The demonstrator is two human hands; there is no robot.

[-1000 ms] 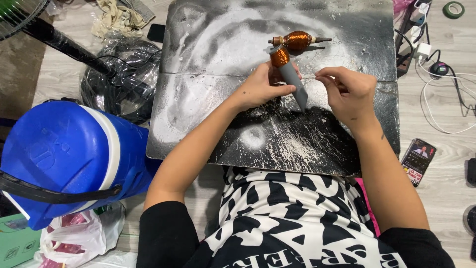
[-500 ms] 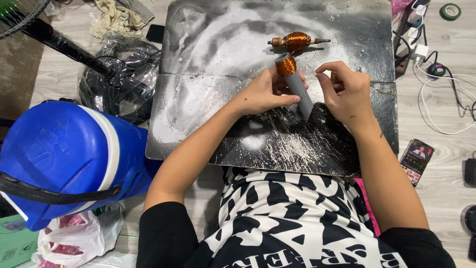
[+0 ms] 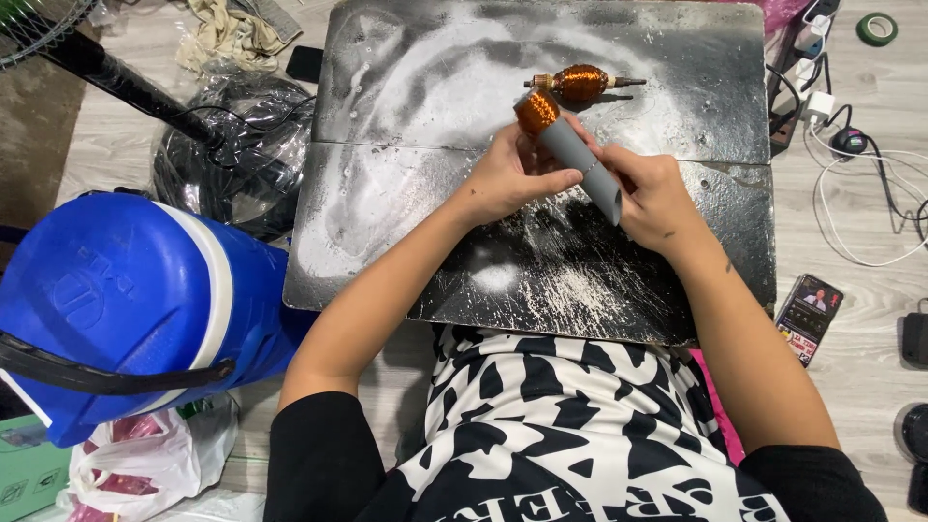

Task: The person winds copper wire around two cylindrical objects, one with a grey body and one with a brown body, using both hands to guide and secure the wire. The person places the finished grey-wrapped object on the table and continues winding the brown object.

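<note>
Far left: big blue plastic cooler with white band [image 3: 126,309], beside the dusty dark metal slab [image 3: 435,213]. Above the slab's middle, left hand [image 3: 507,179] curled, fingers pressed around the grey tube with a copper-wound coil at its far end [image 3: 570,150]. Right hand [image 3: 652,198] gripping the tube's near end, fingertips pinched on it. Farther off, second copper-wound armature [image 3: 580,82] lying flat. Near right: smartphone [image 3: 810,304] on pale floor.

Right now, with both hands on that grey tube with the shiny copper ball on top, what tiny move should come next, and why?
Probably a small turn of the grey tube between the fingers. The left hand grips it just under the copper coil and the right hand pinches its lower part, so it is held up off the dusty black board, tilted. Turning it would bring another side into view without letting go.
</note>
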